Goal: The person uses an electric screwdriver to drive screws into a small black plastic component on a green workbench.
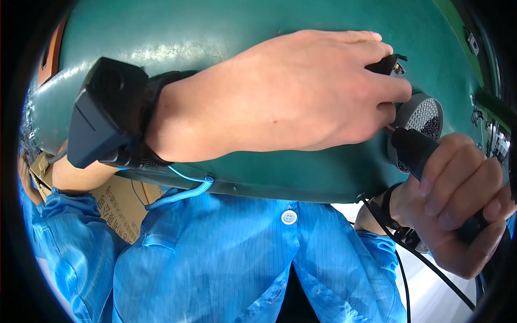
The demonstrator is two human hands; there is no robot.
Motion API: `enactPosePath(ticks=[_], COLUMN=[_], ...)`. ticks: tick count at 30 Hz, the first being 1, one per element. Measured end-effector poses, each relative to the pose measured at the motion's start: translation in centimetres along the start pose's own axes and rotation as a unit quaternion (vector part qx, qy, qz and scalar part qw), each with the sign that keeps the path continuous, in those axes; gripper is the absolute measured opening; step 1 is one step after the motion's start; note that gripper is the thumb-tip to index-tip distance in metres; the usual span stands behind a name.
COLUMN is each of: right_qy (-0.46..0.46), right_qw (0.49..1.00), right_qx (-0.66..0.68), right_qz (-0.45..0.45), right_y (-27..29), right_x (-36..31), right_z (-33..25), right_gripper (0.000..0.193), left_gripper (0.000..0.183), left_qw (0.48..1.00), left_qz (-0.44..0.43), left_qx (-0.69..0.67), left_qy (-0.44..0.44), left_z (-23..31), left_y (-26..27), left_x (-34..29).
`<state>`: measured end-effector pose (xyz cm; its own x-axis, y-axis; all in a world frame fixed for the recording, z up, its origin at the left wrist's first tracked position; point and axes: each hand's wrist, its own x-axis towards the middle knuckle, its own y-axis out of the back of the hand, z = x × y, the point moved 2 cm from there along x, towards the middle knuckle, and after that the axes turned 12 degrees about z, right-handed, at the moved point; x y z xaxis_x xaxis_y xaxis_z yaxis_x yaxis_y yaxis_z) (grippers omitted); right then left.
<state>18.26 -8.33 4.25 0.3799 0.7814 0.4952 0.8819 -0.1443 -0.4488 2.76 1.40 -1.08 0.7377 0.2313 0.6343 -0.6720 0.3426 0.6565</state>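
My left hand reaches across the green mat, back upward, its fingers bent around a small black part with a metallic end. Most of that part is hidden under the hand. My right hand is wrapped around a black powered screwdriver. The tool lies tilted, its tip pointing left to beneath my left fingers, where the contact point is hidden. Just beyond the screwdriver, a round metal dish contains many small dark screws.
The green mat covers the table, its near edge by my blue smock. A bulky black device is strapped to my left wrist. A coiled blue cord and black cables hang nearby. A printed cardboard box stands lower left.
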Motion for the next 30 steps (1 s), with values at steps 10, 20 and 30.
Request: enactPosePath(ticks=[10,20,30], right_qy=[-0.032,-0.017,-0.026], right_qw=[0.996,0.982,0.98], right_qx=[-0.076,-0.16,-0.173], right_qz=[0.047,0.096,0.099], right_y=[1.9,4.0,4.0], right_x=[4.4,2.9,3.0], right_z=[-7.2,-5.9,-5.5], right_gripper=[0.024,0.027,0.03], left_gripper=[0.027,0.044,0.042], left_qw=[0.999,0.997,0.997], left_qz=[-0.021,-0.061,-0.057], left_qx=[-0.045,-0.036,-0.059], left_qy=[0.01,-0.004,0.005], left_z=[-1.0,-0.7,-0.8], left_y=[1.4,1.9,1.8], left_x=[0.2,1.2,1.4])
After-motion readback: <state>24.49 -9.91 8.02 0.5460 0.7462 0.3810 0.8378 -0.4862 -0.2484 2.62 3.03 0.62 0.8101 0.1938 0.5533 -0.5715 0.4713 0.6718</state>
